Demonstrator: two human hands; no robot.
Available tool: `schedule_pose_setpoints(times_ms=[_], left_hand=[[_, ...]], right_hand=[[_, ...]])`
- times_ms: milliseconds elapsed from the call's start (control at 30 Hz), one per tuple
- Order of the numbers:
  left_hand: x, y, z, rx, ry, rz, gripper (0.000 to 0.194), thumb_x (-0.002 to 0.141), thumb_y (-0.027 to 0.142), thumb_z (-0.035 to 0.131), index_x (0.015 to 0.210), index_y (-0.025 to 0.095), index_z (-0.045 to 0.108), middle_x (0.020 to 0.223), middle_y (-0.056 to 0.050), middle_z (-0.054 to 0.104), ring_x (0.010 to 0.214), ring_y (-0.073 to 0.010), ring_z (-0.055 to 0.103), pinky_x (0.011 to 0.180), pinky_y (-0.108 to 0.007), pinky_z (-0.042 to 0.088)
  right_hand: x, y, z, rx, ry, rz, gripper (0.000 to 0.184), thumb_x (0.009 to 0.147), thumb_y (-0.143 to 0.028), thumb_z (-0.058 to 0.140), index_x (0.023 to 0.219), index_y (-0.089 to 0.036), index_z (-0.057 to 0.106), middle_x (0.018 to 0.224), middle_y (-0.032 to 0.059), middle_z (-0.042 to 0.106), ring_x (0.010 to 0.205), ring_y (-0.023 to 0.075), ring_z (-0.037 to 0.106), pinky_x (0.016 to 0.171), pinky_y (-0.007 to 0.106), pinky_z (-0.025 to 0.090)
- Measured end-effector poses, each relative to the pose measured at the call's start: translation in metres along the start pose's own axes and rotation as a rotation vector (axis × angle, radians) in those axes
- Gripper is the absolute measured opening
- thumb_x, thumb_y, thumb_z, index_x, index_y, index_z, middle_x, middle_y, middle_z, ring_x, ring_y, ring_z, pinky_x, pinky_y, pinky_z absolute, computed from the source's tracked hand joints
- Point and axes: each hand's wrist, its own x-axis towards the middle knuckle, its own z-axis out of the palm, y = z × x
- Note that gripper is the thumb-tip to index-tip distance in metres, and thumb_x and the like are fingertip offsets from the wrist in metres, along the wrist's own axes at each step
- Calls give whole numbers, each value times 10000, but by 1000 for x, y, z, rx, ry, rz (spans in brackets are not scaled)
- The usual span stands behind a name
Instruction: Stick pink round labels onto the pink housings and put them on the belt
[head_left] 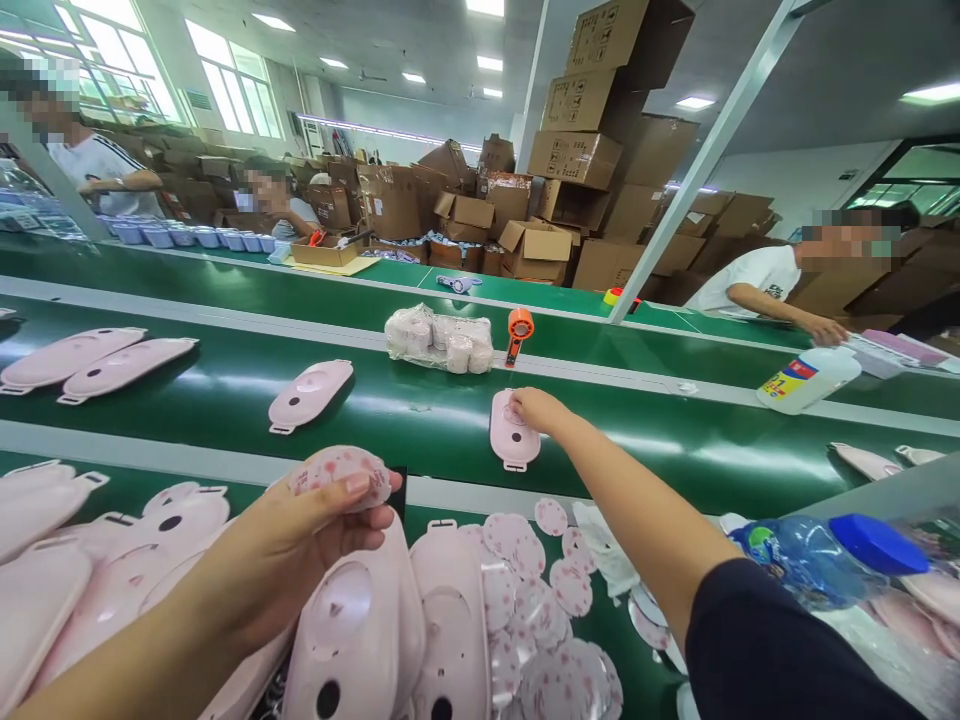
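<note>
"Where's the pink panel (516, 449)?"

"Just off centre, toward five o'clock, on the green belt (420, 430). A sideways press could skew it."

"And the right hand (541, 411)?"

"Fingers bunched nearly together, touching the panel's twelve-o'clock end; can't tell if they grip anything."

"Left hand (296, 530), at eight from there?"

"Thumb and fingers pinched on patterned discs (336, 470); a slackening thumb might spill them."

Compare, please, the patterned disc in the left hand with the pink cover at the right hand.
The disc is round; the cover is elongated.
The disc has reddish spots; the cover shows one dark round spot.
The left hand holds up the disc; the cover lies on the green belt.
Both look pale pink.
</note>
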Motion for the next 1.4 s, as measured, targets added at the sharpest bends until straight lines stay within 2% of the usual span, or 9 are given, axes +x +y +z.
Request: schedule_pose_setpoints(times_ms=[400, 500, 600, 733, 867, 1033, 1133, 1267, 1400], left_hand=[[-10, -1, 3, -43, -17, 17, 264, 573, 276, 842, 748, 133, 706, 805, -63, 662, 645, -144, 606, 538, -210, 545], [-11, -8, 3, -115, 8, -11, 207, 628, 210, 773, 798, 133, 682, 822, -61, 661, 679, -165, 637, 558, -238, 555], [-9, -19, 5, -120, 22, -18, 221, 673, 185, 742, 864, 156, 632, 786, -46, 657, 731, -193, 669, 593, -259, 560], [-8, -30, 3, -85, -30, 5, 280, 664, 233, 805, 837, 149, 602, 761, -28, 640, 686, -152, 649, 551, -208, 531], [-19, -31, -10, -157, -56, -13, 312, 665, 285, 810, 897, 141, 659, 775, -43, 646, 664, -148, 643, 522, -204, 530], [-27, -29, -36, -196, -32, 16, 281, 694, 247, 788, 921, 127, 675, 823, -77, 673, 640, -149, 648, 494, -194, 524], [-26, -29, -51, -203, 5, 42, 261, 725, 217, 761, 954, 131, 672, 839, -68, 676, 642, -150, 655, 519, -210, 546], [-26, -28, -69, -186, 44, 39, 254, 749, 193, 734, 979, 106, 666, 868, -98, 682, 652, -165, 664, 541, -231, 557], [-26, -24, -82, -203, 141, 39, 167, 739, 162, 725, 869, 114, 632, 725, -51, 644, 576, -144, 630, 503, -225, 535]], right_hand=[[-55, -35, -30, 44, -46, -56, 185, 927, -241, 591, 1058, -115, 625, 1095, 96, 616, 1001, 224, 593, 871, 420, 494], [-88, -60, -58, 178, -176, -234, 149, 882, -198, 626, 1017, -196, 691, 1000, 43, 672, 875, 187, 635, 744, 289, 510], [-127, -97, -75, 338, -289, -474, 369, 717, -236, 792, 1061, -326, 693, 1088, -36, 663, 920, 168, 632, 724, 225, 493], [-156, -154, -71, 765, 30, -489, 239, 811, -317, 665, 1031, -232, 628, 960, 22, 649, 722, 152, 596, 583, 254, 450], [-151, -189, -55, 988, 107, -508, 113, 822, -322, 631, 802, -213, 613, 738, -11, 593, 633, 129, 513, 563, 248, 393], [-133, -211, -37, 1289, -68, -434, 187, 794, -379, 624, 827, -195, 611, 701, -22, 550, 599, 113, 500, 572, 252, 409], [-125, -224, -28, 1219, 44, -413, 215, 788, -332, 627, 963, -210, 603, 723, -41, 521, 595, 97, 489, 584, 244, 410], [-116, -236, -27, 1159, -45, -492, 333, 800, -274, 627, 1115, -245, 521, 687, -77, 509, 538, 91, 515, 551, 228, 436], [-72, -238, -35, 1085, -38, -444, 179, 885, -211, 531, 1063, -225, 517, 713, -71, 535, 506, 80, 537, 500, 203, 442]])
